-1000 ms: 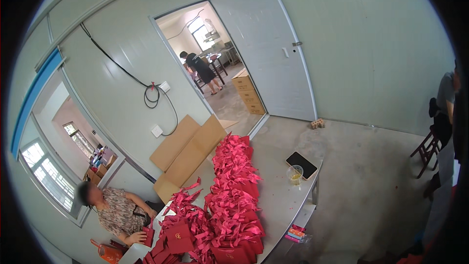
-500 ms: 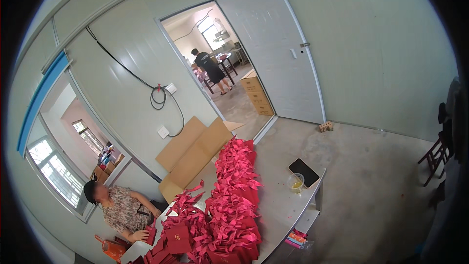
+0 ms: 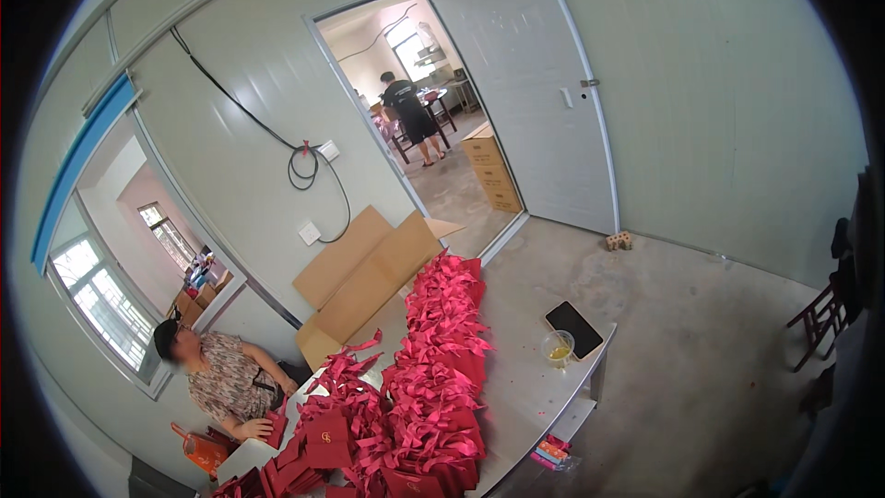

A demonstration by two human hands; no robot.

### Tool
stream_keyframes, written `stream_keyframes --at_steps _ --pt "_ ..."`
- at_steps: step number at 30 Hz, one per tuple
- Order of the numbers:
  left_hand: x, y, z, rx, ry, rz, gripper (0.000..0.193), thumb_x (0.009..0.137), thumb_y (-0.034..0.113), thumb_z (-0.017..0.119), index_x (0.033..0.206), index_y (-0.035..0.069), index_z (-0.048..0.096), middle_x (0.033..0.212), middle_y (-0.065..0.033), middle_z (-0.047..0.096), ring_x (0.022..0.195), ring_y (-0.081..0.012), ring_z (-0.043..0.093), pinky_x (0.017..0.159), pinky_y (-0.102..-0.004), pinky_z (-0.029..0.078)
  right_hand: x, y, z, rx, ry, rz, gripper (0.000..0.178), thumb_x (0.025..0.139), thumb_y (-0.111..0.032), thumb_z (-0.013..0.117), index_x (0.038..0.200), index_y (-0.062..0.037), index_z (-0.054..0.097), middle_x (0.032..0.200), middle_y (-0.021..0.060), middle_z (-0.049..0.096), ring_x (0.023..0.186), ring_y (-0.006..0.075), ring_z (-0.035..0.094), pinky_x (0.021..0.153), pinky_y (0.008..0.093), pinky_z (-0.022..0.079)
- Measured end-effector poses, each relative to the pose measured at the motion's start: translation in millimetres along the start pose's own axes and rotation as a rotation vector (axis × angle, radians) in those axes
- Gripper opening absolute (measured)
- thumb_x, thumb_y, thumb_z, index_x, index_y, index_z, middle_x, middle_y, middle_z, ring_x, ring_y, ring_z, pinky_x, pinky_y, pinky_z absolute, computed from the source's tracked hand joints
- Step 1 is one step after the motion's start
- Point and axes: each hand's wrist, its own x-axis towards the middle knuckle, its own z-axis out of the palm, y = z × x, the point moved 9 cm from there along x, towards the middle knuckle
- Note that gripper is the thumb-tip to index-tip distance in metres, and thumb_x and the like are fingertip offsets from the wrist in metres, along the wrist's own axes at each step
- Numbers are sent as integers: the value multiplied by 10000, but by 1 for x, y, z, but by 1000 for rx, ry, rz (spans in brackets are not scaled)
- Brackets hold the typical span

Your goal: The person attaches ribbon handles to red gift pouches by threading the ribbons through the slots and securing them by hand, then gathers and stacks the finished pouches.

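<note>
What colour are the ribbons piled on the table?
The ribbons are bright pinkish red, clearest in the head view.

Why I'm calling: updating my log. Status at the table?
Both my hands out of view. Red ribbons heaped on the table. Cup and phone to their right.

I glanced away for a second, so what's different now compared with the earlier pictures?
The standing person in black has straightened somewhat, head shifting rightward; the view itself has shifted. No visible grasp or release. Unchanged: the patterned-top co-worker's hand on a red item, the ribboned red pile, the phone and the clear cup.
</note>
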Motion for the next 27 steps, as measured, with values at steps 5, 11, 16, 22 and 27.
stream_keyframes --at_steps 5,11,16,22,27 --pt "11 -80 9 62 -167 -16 207 932 183 543 912 -6 625 743 -82 611 684 -159 543 633 -299 462 5 13 3 140 -25 208 147 768 -107 519 823 29 532 841 193 519 730 362 534 612 459 462" --pt "12 -76 7 78 -164 23 188 931 175 548 888 12 631 727 -74 606 662 -141 537 617 -291 460 8 3 3 -21 -33 127 131 761 -129 502 739 -12 557 842 155 524 753 313 509 592 414 465" --pt "3 -42 -3 47 -35 -50 166 930 176 551 919 35 638 748 -97 628 668 -168 556 632 -305 471 0 -8 11 -288 -1 23 149 749 -151 497 659 -59 571 856 105 504 790 268 472 584 353 455" --pt "1 -46 -8 95 -100 -55 197 923 203 558 923 18 627 791 -105 631 705 -183 559 669 -313 474 6 -18 16 -273 -70 -13 120 757 -139 500 703 -50 560 834 108 490 794 273 476 591 353 455" --pt "3 -55 -1 133 -207 -50 235 917 230 566 927 1 615 835 -113 633 743 -198 562 706 -321 477 7 1 25 -246 -46 167 140 755 -123 529 846 -16 526 825 156 502 727 315 515 569 419 455"
